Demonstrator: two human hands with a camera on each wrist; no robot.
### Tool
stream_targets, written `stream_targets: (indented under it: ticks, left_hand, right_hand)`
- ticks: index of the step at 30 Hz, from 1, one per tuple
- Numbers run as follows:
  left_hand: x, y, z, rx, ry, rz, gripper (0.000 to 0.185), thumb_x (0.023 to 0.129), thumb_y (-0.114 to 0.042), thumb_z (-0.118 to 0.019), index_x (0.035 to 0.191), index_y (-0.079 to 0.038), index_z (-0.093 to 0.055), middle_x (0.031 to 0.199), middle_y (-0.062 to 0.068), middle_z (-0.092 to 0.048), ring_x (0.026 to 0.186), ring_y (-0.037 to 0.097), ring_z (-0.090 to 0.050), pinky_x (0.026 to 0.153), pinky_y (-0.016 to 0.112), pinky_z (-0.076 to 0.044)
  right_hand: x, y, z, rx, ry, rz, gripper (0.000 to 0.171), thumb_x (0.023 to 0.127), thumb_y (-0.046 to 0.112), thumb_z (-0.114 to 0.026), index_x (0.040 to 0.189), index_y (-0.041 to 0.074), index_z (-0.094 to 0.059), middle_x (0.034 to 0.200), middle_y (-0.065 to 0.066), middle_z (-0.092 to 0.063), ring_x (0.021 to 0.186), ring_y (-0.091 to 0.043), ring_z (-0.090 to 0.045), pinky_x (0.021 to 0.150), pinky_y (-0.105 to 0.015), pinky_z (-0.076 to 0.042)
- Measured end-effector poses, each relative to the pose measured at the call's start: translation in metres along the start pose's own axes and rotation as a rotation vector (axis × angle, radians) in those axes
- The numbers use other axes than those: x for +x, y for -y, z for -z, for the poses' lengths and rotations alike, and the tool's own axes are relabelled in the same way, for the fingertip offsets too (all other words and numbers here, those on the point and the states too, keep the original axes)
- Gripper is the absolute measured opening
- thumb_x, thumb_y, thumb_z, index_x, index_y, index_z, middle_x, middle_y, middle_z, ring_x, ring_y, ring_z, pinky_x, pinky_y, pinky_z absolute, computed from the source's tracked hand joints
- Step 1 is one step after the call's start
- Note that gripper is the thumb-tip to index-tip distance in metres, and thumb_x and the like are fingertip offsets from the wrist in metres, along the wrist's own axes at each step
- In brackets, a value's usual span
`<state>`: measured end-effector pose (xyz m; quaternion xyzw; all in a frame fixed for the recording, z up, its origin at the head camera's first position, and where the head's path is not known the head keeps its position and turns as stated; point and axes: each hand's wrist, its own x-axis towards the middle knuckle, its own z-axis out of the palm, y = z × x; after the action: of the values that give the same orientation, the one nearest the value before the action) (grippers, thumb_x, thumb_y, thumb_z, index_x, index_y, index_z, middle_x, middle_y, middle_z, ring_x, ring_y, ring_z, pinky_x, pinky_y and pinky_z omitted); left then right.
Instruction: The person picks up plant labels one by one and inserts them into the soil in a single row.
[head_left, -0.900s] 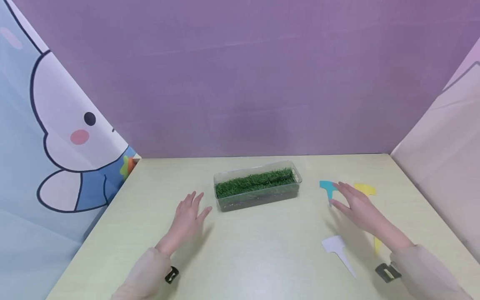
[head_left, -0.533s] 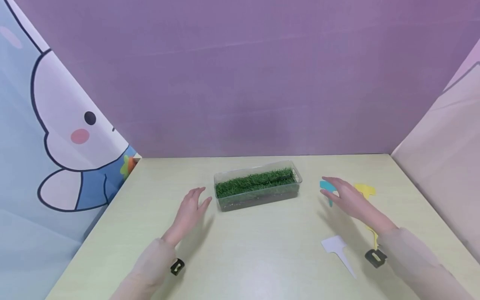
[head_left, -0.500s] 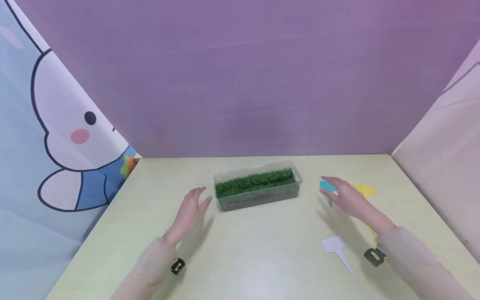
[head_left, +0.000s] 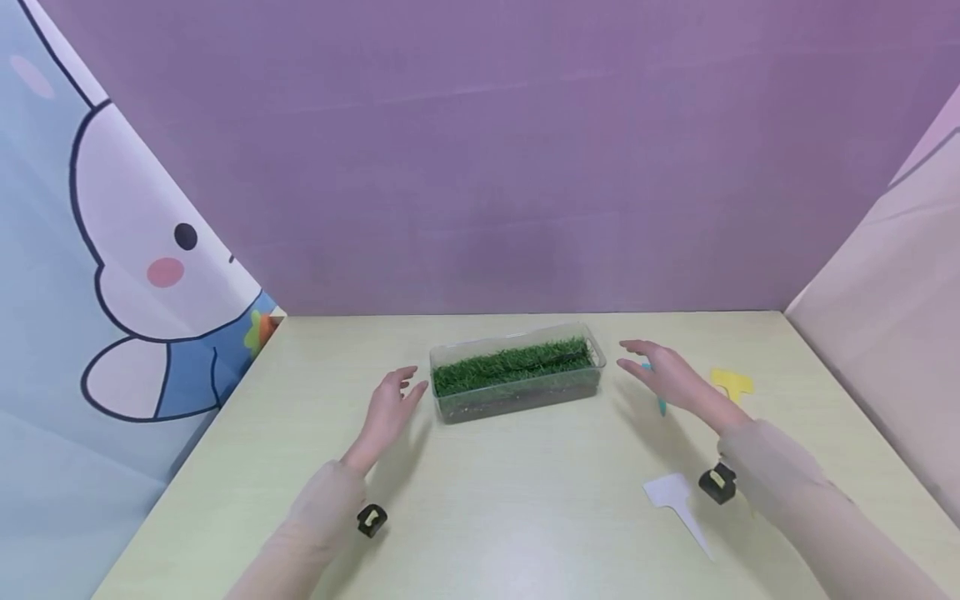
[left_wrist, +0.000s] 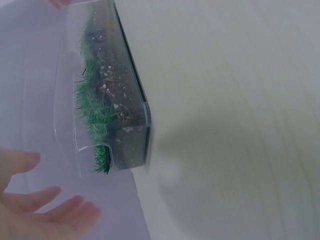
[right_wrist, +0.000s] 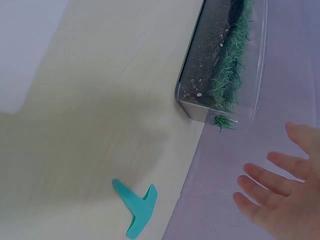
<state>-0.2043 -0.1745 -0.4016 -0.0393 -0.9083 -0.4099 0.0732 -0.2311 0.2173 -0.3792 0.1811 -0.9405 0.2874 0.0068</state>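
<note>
A clear plastic box of dark soil and green grass stands on the table. Just off its left end is my left hand, fingers relaxed and holding nothing. My right hand hovers off the box's right end, fingers apart and without anything in them. Below that hand lies a blue T-shaped plant label, partly hidden in the head view. A white plant label lies nearer the front. Neither hand touches the box in the wrist views.
To the right of my right hand lies a yellow plant label. Another one is mostly hidden under the right sleeve. A purple backdrop rises behind the table, with cloth walls at both sides.
My right hand has moved left from above the blue label toward the box's right end. The left hand has shifted slightly forward and toward the box. Box and labels lie where they were.
</note>
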Motion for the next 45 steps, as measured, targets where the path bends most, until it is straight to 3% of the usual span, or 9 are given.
stream_targets:
  ticks: [10,22,28,31,45]
  left_hand:
    - [0.011,-0.001,-0.009,-0.084,-0.024,0.073,0.04,0.086,-0.012,-0.056,0.119,0.009,-0.048,0.115,0.026,-0.052,0.097,0.036,-0.055,0.08,0.04,-0.05]
    - [0.017,-0.004,-0.018,-0.27,-0.002,0.183,0.041,0.084,-0.007,-0.057,0.12,0.011,-0.047,0.115,0.026,-0.053,0.085,0.033,-0.061,0.071,0.032,-0.054]
    - [0.018,-0.005,-0.021,-0.282,0.0,0.215,0.04,0.082,-0.004,-0.058,0.118,0.011,-0.049,0.113,0.025,-0.054,0.08,0.031,-0.062,0.071,0.033,-0.054]
    - [0.019,-0.005,-0.022,-0.279,-0.001,0.217,0.038,0.082,-0.001,-0.057,0.117,0.011,-0.05,0.111,0.026,-0.055,0.079,0.03,-0.062,0.069,0.031,-0.055]
    - [0.027,-0.007,-0.021,-0.403,0.003,0.334,0.038,0.08,0.007,-0.055,0.118,0.01,-0.05,0.116,0.025,-0.052,0.091,0.033,-0.059,0.077,0.033,-0.053]
  right_hand:
    - [0.026,-0.001,-0.014,0.127,-0.023,-0.003,0.038,0.091,0.01,-0.047,0.12,-0.014,-0.043,0.113,-0.031,-0.051,0.102,-0.043,-0.05,0.086,-0.049,-0.044]
    - [0.045,0.002,-0.026,0.199,0.011,-0.083,0.04,0.092,0.01,-0.045,0.122,-0.015,-0.041,0.111,-0.03,-0.053,0.101,-0.041,-0.052,0.083,-0.045,-0.047]
    - [0.048,0.001,-0.028,0.229,0.01,-0.109,0.037,0.09,0.004,-0.045,0.12,-0.016,-0.042,0.11,-0.03,-0.054,0.099,-0.04,-0.053,0.079,-0.042,-0.05]
    - [0.048,0.001,-0.028,0.312,0.013,-0.121,0.036,0.089,-0.002,-0.043,0.12,-0.019,-0.04,0.109,-0.033,-0.052,0.097,-0.041,-0.054,0.079,-0.04,-0.051]
    - [0.044,0.007,-0.025,0.539,0.054,-0.261,0.04,0.087,-0.006,-0.045,0.123,-0.019,-0.035,0.114,-0.037,-0.047,0.098,-0.038,-0.054,0.08,-0.035,-0.051]
